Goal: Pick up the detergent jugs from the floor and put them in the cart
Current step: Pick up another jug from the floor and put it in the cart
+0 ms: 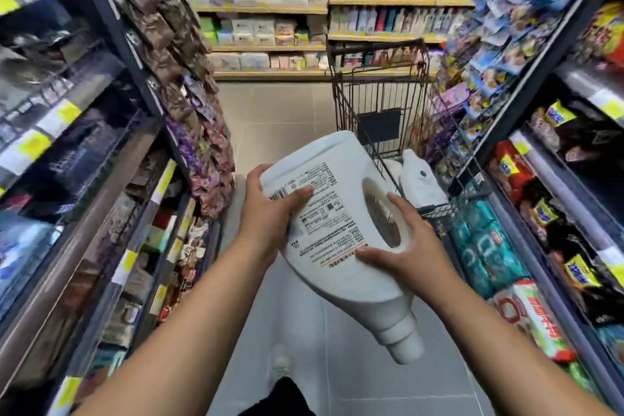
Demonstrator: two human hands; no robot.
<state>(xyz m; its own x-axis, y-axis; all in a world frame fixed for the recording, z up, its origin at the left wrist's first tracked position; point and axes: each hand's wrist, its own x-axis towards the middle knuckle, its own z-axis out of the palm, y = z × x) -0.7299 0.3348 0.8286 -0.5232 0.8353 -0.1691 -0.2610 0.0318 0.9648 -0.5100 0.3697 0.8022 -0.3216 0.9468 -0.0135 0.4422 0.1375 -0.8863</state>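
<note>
A large white detergent jug (341, 213) is held in the air in front of me, tilted with its cap pointing down towards me and its printed back label facing up. My left hand (270, 213) grips its left side near the barcode. My right hand (405, 246) holds its lower right side by the handle hole. Just beyond it stands a dark wire shopping cart (378, 91), with another white jug (420, 179) lying inside at its near end. The held jug is at the cart's near left edge.
Narrow aisle with stocked shelves close on the left (101, 145) and right (540, 145), and more shelving (270, 10) across the far end. Grey tiled floor (270, 111) runs ahead left of the cart. My shoe (282, 368) shows below.
</note>
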